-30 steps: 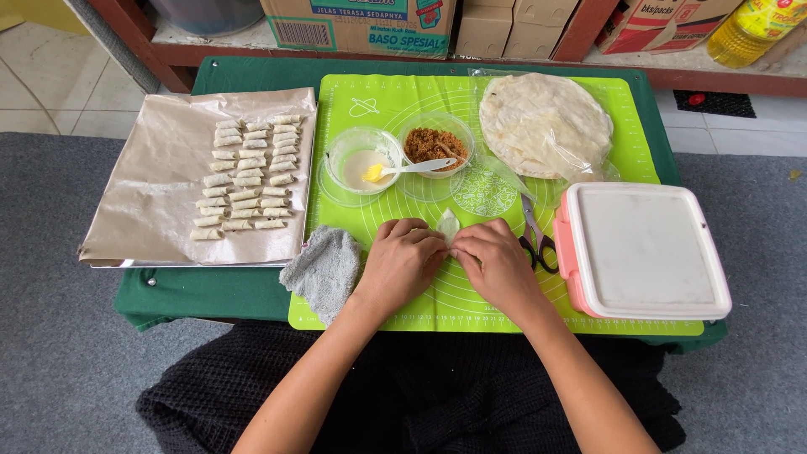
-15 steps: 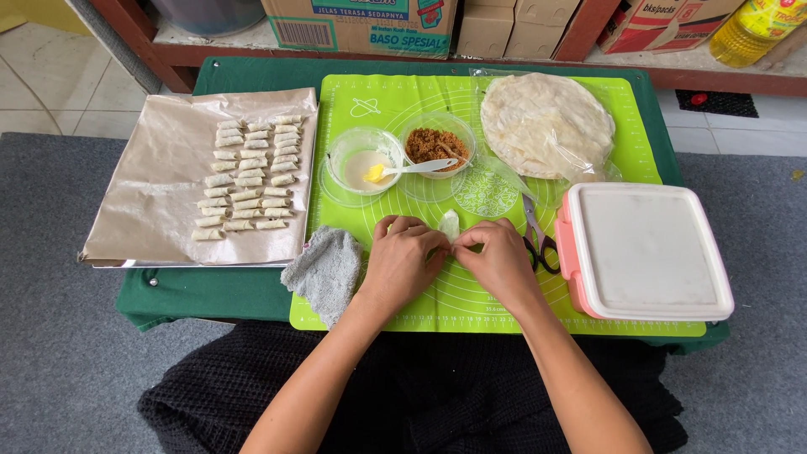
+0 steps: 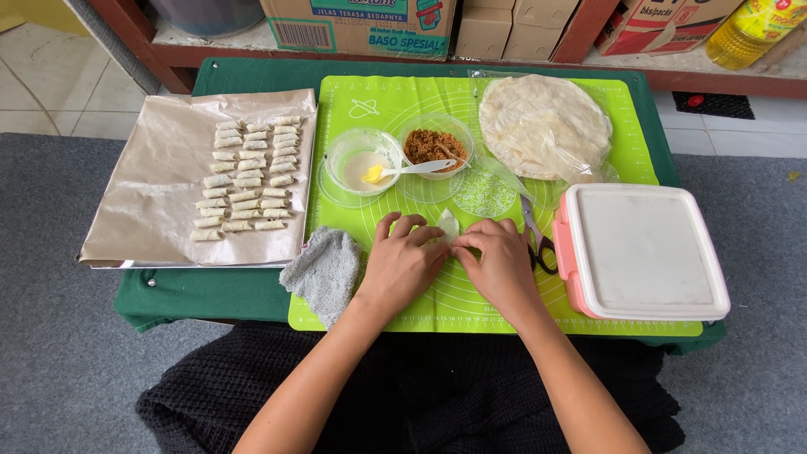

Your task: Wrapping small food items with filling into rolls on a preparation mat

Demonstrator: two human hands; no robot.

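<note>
Head view, centre frame: the left hand [image 3: 402, 262] and right hand [image 3: 502, 261] pinch a small pastry wrapper [image 3: 448, 225] with closed fingertips on the green silicone mat [image 3: 370, 101]. Risk, as judged: the thin sheet could tear, or roll loosely, under uneven pressure.

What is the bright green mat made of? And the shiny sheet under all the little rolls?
The green mat looks like silicone or soft plastic: smooth, matte, lying perfectly flat, with printed circles and ruler marks along its edges. The sheet under the small rolls looks like baking paper or foil laid on a tray: thin, creased, with a dull brownish sheen. Which of the two, I cannot tell.
</note>
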